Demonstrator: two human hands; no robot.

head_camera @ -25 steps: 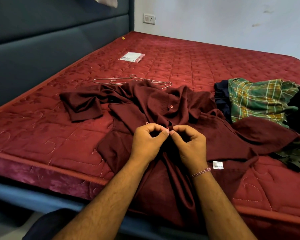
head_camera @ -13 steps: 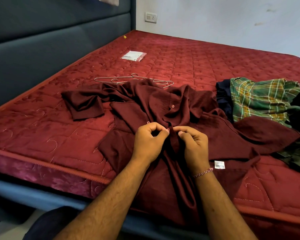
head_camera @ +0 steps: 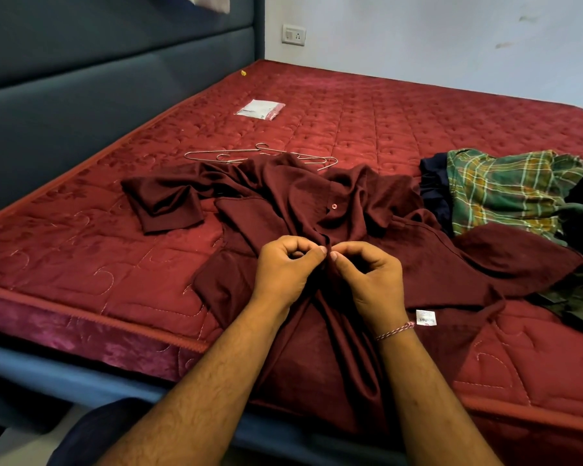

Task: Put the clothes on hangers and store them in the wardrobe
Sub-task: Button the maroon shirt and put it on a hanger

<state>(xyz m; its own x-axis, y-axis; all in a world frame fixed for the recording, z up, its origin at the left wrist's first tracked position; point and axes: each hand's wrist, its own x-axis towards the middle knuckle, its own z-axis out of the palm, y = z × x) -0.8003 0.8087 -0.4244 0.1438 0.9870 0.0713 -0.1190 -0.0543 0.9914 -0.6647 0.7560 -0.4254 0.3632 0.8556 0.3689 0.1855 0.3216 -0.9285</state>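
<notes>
Here, left hand [head_camera: 285, 269] and right hand [head_camera: 367, 275] both pinch the placket of the maroon shirt [head_camera: 317, 210] on the near bed [head_camera: 418, 122] — slippery fabric could slip; hangers [head_camera: 260, 155] lie half-buried beyond, likely to snag.

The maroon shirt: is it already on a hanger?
No. The maroon shirt lies crumpled on the mattress; the hangers lie bare behind it.

Little legible text: one garment tag

A small white tag [head_camera: 426, 318] sewn to the maroon shirt [head_camera: 401, 264], at about 4 o'clock from the right hand [head_camera: 370, 277], carries red print too small to read surely. The clear packet [head_camera: 261, 109] on the mattress [head_camera: 81, 264], toward 11 o'clock, shows print too blurred to make out.
</notes>
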